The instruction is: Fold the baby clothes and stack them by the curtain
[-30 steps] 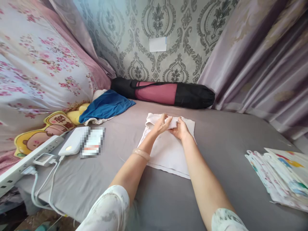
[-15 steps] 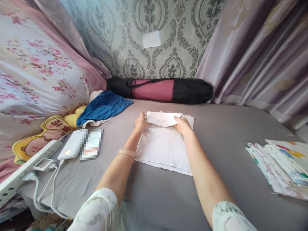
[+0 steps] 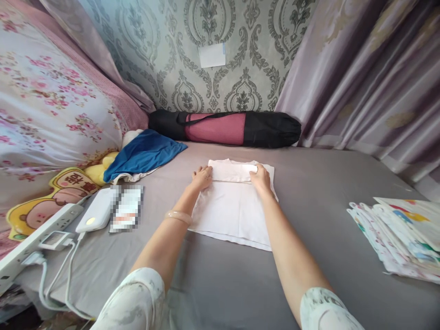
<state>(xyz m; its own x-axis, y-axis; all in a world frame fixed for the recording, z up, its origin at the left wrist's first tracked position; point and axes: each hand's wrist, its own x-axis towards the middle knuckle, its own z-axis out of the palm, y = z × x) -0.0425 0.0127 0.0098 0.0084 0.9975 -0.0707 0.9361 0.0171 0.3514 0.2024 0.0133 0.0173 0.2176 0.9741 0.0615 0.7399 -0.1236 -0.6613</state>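
Observation:
A white cloth garment (image 3: 233,211) lies flat on the grey bed sheet in front of me, its far part doubled over into a narrow folded strip (image 3: 232,172). At the strip's left end my left hand (image 3: 202,178) rests with fingers spread, touching the fabric. My right hand (image 3: 261,179) is closed around the strip's right end, thumb on top; its other fingertips are partly hidden. Some of the far edge of the fabric shows behind the strip.
A black and pink rolled mat bag (image 3: 220,128) lies along the wall. To the left are a blue cloth (image 3: 140,153), a white power bank (image 3: 98,208), a blurred phone (image 3: 126,210) and a power strip (image 3: 41,240) with cables. Folded printed cloths (image 3: 398,238) are stacked at right.
The folded strip, held up between both hands before, now lies down on the garment. My left fingers have spread out, and the view has shifted slightly.

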